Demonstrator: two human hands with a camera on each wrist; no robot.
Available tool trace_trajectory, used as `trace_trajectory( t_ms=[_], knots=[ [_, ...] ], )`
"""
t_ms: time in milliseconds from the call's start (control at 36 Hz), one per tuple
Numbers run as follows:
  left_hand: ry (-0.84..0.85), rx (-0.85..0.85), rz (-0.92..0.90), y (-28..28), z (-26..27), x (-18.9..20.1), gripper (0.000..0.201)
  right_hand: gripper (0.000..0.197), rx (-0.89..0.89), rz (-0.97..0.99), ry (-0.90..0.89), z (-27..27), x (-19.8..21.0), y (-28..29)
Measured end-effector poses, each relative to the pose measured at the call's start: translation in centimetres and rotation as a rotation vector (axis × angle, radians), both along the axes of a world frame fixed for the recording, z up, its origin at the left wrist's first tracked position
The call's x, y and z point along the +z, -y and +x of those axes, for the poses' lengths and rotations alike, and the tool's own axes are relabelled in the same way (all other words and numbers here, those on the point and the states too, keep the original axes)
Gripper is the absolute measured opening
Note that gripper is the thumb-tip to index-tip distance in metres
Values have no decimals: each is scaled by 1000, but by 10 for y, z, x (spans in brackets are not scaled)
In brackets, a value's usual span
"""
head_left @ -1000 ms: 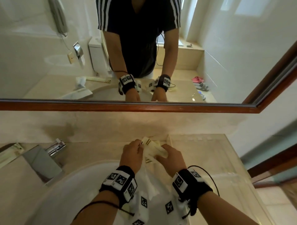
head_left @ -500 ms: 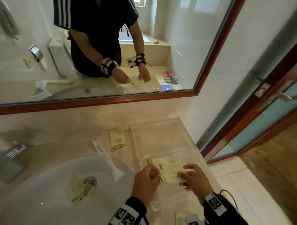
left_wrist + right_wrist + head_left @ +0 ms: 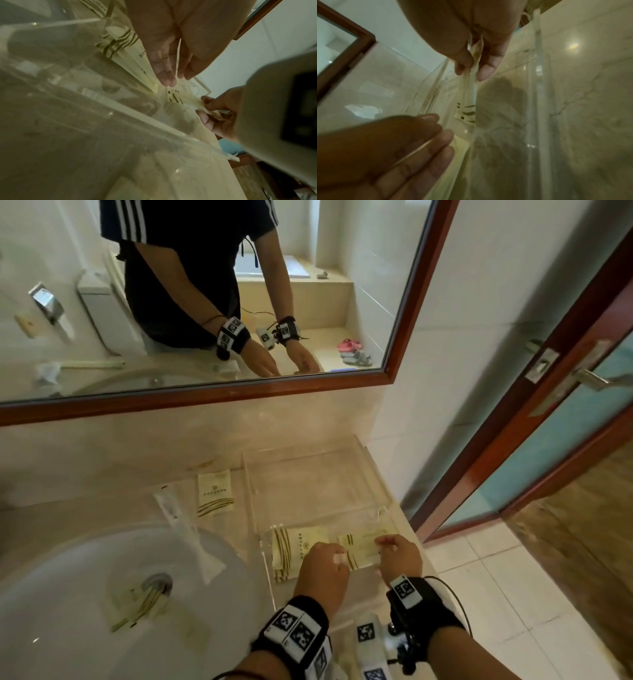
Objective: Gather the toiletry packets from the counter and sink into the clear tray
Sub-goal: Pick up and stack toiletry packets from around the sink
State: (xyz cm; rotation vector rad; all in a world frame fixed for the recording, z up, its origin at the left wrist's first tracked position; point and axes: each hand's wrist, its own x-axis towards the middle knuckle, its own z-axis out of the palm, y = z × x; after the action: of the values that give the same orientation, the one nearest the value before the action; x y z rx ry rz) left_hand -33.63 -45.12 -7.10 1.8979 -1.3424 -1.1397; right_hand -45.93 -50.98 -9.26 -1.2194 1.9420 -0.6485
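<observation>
Now, step: laying cream paper toiletry packets with olive stripes (image 3: 298, 549) into near end of clear acrylic tray (image 3: 342, 460), at right of counter.
Left hand (image 3: 322, 566): fingers straight, flat against packets in tray; pressing, not gripping.
Right hand (image 3: 399, 556): thumb and forefinger pinching end of one cream striped packet (image 3: 359, 546), low over tray floor, beside those already down.
Left to gather: one square cream packet with gold stripes (image 3: 215, 492) on counter just left of tray; long clear-wrapped item (image 3: 186, 537) lying over basin rim; thin olive-striped packet (image 3: 144, 604) in white sink (image 3: 68, 570), beside drain.
Risk, slip: likely slick paper; packets may fan out or ride up tray wall once left hand lifts.
Risk, tray: probably light; sideways push from either hand could slide it toward counter edge at right.
Risk, sink packet: possibly damp, could cling to basin or tear on pickup; wetness not visible.
Around: wood-framed mirror (image 3: 404, 337) above; chrome tap reflected in it; glass door (image 3: 548, 446) at right.
In the way: tray's left wall between counter packets and tray floor; lift over needed.
</observation>
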Motion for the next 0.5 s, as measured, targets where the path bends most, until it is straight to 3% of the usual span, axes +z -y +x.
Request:
trace_trajectory(
  t_ms=[222, 389, 500],
  knots=[
    [126, -65, 35, 12, 4, -7, 37, 28, 220, 64, -199, 17, -6, 15],
    [128, -46, 62, 19, -1, -3, 37, 32, 379, 140, -315, 16, 6, 11],
    [94, -26, 51, 18, 2, 3, 36, 32, 436, 39, -303, 16, 19, 4]
  ],
)
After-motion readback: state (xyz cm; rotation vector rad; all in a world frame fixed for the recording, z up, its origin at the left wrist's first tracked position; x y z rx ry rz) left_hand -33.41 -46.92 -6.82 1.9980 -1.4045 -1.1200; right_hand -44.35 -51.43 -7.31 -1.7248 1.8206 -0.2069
